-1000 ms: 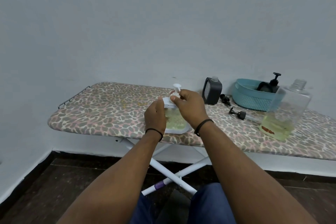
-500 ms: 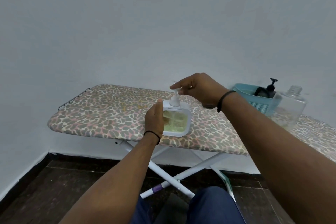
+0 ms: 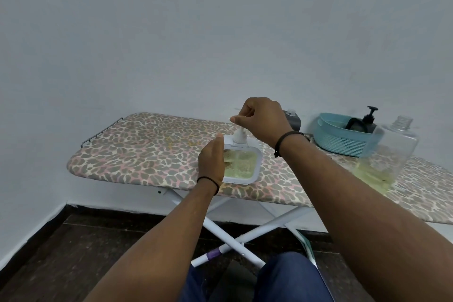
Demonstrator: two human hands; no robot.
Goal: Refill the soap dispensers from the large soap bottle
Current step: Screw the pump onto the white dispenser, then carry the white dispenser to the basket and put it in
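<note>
Printed cloth, matt, leopard-spotted, over the ironing board (image 3: 152,152); beneath it, smooth white-painted metal legs (image 3: 235,240). On the board: clear glossy plastic in the large soap bottle (image 3: 384,152), white-framed translucent plastic in the square dispenser (image 3: 242,167), matt teal perforated plastic in the basket (image 3: 340,140). Under the board, dark, dull floor (image 3: 73,252).

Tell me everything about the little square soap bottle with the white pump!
The small square clear plastic dispenser has a white frame, holds pale green soap and stands upright near the front edge of the leopard-print ironing board. The left hand steadies its side. The right hand pinches the head of its white pump.
</note>
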